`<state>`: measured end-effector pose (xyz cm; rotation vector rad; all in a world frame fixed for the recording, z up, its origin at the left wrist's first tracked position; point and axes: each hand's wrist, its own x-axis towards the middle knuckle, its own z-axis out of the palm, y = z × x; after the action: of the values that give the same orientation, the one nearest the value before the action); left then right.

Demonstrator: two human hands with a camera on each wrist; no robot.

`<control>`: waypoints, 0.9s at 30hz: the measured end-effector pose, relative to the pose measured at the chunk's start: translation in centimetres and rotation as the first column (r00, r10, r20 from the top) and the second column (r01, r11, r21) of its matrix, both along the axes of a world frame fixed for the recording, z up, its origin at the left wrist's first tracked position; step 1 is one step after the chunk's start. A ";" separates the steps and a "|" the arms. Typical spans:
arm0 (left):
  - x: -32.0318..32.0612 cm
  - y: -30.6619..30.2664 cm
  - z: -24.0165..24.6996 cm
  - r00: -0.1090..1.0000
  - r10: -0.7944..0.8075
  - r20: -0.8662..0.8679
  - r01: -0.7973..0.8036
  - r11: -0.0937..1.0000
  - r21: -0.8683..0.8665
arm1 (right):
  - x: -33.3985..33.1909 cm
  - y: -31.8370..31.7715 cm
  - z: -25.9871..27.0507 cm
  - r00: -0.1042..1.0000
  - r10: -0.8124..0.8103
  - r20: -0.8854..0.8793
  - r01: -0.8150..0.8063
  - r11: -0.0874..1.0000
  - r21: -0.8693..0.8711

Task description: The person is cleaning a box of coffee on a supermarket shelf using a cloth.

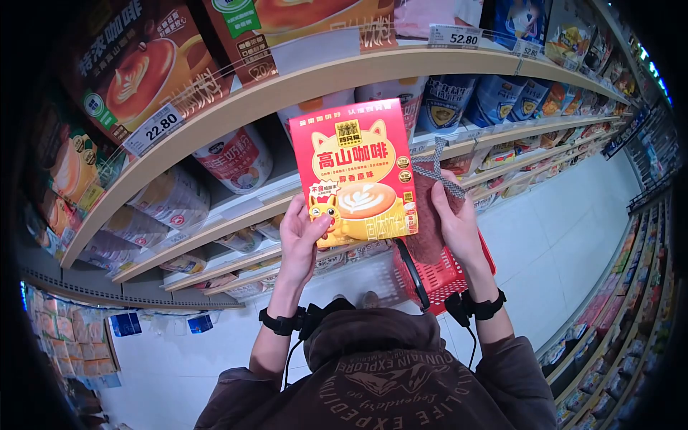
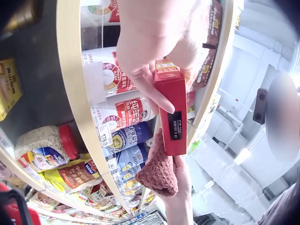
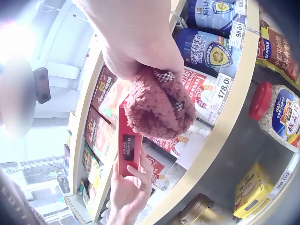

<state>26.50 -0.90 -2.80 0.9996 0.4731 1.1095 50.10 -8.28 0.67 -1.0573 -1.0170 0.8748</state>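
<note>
My left hand (image 1: 299,233) grips a red and yellow coffee box (image 1: 351,154) by its lower left side, thumb across the front. The front, with a coffee cup and a cartoon cat, faces up in the head view. In the left wrist view the narrow red side of the box carries a black date panel (image 2: 176,125). My right hand (image 1: 459,226) holds a fleecy brown cloth item (image 1: 428,233) with black-and-white checked trim, right beside the box. That cloth (image 3: 159,105) bunches below the hand in the right wrist view and covers part of the box.
Below the right hand is a red shopping basket (image 1: 455,276) with a black handle (image 1: 412,276). Curved store shelves (image 1: 236,100) with boxes, cans and price tags rise in front. On the right, a tiled floor (image 1: 537,208) runs between this shelving and another stocked rack (image 1: 616,308).
</note>
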 end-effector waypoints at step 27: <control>3.7 -5.7 8.1 0.715 0.550 -0.432 -0.069 0.670 0.739 | -1.2 0.4 -6.4 0.846 0.195 -0.496 -0.275 0.957 -0.094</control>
<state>30.19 -6.56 5.26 2.0595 0.8485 1.2952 48.92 -7.85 -5.74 -0.7913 -0.6632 1.3662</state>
